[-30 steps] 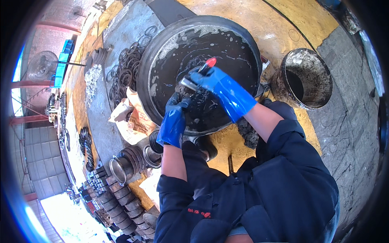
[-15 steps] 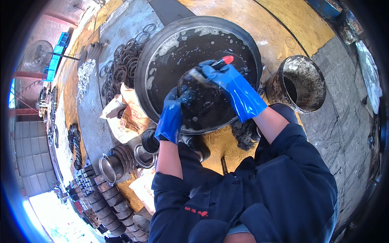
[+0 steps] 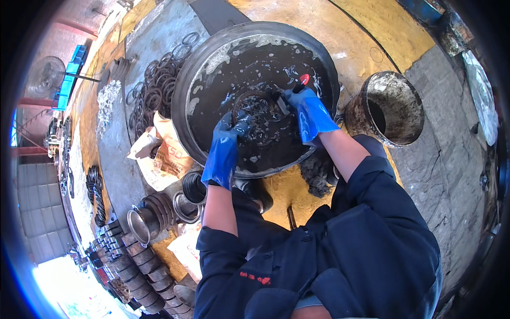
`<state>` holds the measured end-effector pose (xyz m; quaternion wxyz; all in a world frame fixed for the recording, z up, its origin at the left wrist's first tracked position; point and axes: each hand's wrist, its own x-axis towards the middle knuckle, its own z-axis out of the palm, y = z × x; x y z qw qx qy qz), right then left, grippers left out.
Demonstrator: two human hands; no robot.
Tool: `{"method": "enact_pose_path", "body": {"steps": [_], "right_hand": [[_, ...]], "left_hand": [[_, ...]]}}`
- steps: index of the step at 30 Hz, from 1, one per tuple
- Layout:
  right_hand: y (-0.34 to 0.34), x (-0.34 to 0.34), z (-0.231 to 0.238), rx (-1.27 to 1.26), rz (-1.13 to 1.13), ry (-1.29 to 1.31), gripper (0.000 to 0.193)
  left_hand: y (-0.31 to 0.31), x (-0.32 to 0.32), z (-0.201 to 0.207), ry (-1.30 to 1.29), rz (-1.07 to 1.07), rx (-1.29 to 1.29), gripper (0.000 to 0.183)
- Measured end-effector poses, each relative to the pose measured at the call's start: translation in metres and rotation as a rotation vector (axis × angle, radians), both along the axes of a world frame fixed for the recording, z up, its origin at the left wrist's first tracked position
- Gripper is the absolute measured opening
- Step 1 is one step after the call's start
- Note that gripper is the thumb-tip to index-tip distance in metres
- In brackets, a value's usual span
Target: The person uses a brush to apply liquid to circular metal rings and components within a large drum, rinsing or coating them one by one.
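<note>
The left hand point(image 3: 232, 127), in a long blue glove point(image 3: 220, 159), was partly closed, its fingers and thumb bent around the near left edge of a dark ring point(image 3: 245, 97). The ring lay just ahead and to the right of that hand, at the surface of dark, foamy liquid point(image 3: 260, 64); how deep it sat could not be told. The right hand point(image 3: 300, 98), gloved alike, was closed round a brush point(image 3: 282, 105), the red handle end poking out above the fist and the head pointing left, close to the ring.

Both hands were over a wide black tub point(image 3: 178, 106). Left of the left hand, beyond the rim, lay a heap of dark rings point(image 3: 156, 93), with a crumpled paper bag point(image 3: 175, 154) nearer the person. Well to the right of the right hand stood a dirty bucket point(image 3: 353, 114). Below that hand, beside the tub, was a dark clump point(image 3: 316, 175).
</note>
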<state>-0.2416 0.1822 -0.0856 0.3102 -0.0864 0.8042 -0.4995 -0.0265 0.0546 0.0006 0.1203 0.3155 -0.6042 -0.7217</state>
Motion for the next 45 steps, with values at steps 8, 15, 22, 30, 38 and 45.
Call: {"method": "enact_pose_path", "body": {"steps": [8,15,22,30,38,45], "right_hand": [[-0.006,0.037,0.052,-0.271,0.512,0.722,0.027],[-0.007,0.053,0.066,0.252,0.521,0.738,0.032],[0.005,0.059,0.058,0.237,0.56,0.108,0.038],[0.015,0.088,0.076,-0.467,0.179,-0.717,0.032],[0.022,0.111,0.063,-0.622,0.28,-0.352,0.031],[0.031,0.084,0.073,0.456,0.534,0.416,0.041]], "left_hand": [[-0.005,0.006,0.003,0.046,0.014,0.087,0.028],[0.005,0.008,0.018,0.061,0.09,0.131,0.031],[-0.008,0.007,0.002,0.047,0.012,-0.128,0.034],[-0.004,0.005,0.006,-0.15,0.062,-0.456,0.033],[-0.013,0.011,-0.011,-0.126,0.13,-0.216,0.029],[-0.013,0.004,-0.008,0.003,0.124,0.057,0.028]]}}
